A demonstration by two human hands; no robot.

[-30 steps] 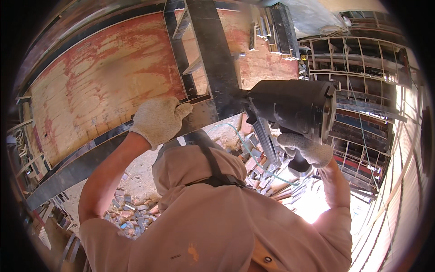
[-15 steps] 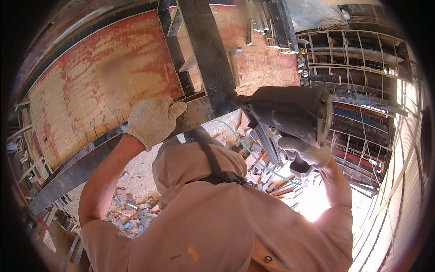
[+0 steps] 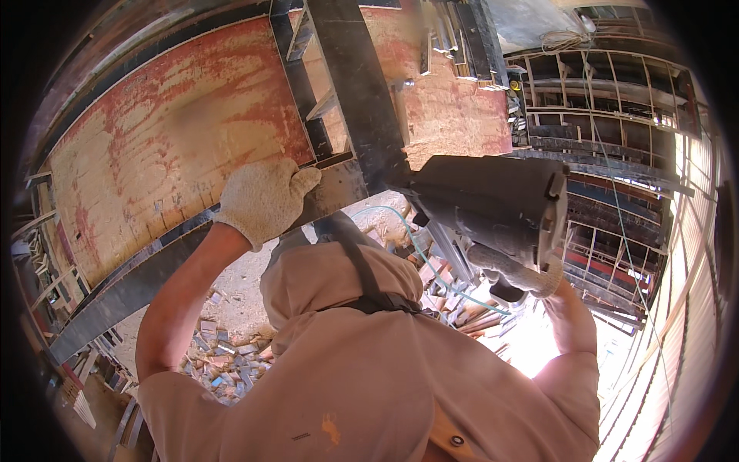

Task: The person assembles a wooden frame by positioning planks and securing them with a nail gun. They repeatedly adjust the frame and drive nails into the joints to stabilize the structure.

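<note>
My left hand (image 3: 262,202), in a pale knitted glove, grips the near edge board (image 3: 337,189) of a wooden frame; the thumb lies toward the right and the other fingers are partly hidden. My right hand (image 3: 516,269), gloved too, is closed round the handle of a dark nail gun (image 3: 489,202). The gun's nose points left, at the corner where a long black board (image 3: 358,85) meets the edge board. Whether the tip touches the wood is hard to make out. A thin green hose (image 3: 416,242) runs below the gun.
A worn red-and-tan panel (image 3: 177,138) spreads out on the left. Narrow strips (image 3: 469,38) are stacked at the far right of the work surface. Wood offcuts (image 3: 231,362) litter the ground below. On the right stand large framed panels (image 3: 608,100) beside a corrugated wall (image 3: 685,308).
The nail gun's body has dropped slightly toward me, and my right hand has lowered with it. My left hand keeps its hold on the board; the view has shifted a little.
</note>
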